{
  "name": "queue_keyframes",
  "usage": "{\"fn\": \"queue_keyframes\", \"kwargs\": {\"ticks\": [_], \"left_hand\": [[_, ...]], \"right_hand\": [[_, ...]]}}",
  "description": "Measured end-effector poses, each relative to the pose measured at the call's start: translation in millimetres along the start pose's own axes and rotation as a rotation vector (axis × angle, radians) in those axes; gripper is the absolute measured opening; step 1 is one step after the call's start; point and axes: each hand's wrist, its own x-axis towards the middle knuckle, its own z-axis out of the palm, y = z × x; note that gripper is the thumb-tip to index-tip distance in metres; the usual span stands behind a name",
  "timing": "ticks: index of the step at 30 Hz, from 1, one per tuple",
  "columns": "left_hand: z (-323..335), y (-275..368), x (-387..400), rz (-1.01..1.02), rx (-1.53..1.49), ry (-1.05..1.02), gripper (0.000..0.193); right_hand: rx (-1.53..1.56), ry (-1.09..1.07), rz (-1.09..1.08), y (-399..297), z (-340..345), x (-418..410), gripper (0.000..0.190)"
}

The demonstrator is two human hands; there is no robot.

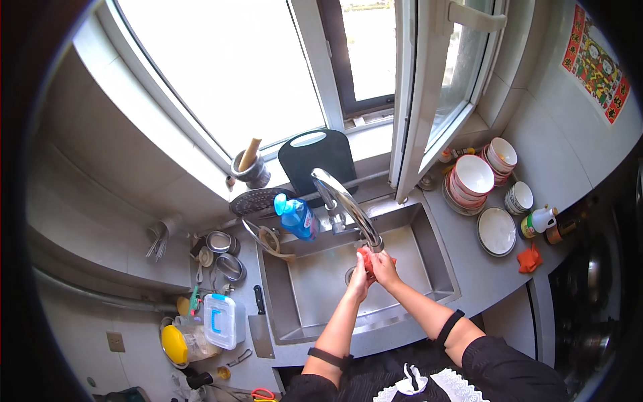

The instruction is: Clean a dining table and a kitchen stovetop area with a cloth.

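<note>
Both my hands are together under the spout of a chrome faucet, above a stainless steel sink. My left hand and my right hand grip a crumpled orange-red cloth between them. Much of the cloth is hidden by my fingers. Whether water is running cannot be made out. Behind the sink's rim, left of the faucet, stands a blue dish soap pump bottle. Part of the sink drain shows just left of my hands.
A cleaver lies along the sink's left edge, beside a lidded plastic box. Stacked bowls, a plate and another orange cloth are on the right counter. An open window sash juts inward above the sink's back corner.
</note>
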Motion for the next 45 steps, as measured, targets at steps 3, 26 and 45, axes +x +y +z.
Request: {"fn": "queue_keyframes", "kwargs": {"ticks": [3,26,45], "left_hand": [[-35.6,-4.8,19.0,0.239,0.024,-0.022,0.050],[-23.0,29.4,-5.1,0.429,0.482,-0.110,0.031],[-10.6,62.8,-6.5,0.331,0.616,-0.165,0.034]], "right_hand": [[0.012,-0.070,-0.062,-17.0,15.0,-3.3,0.027],[0.402,-0.277,0.489,-19.7,-25.3,-3.5,0.014],[-0.123,-0.618,0.131,8.0,-29.7,11.6,0.050]]}}
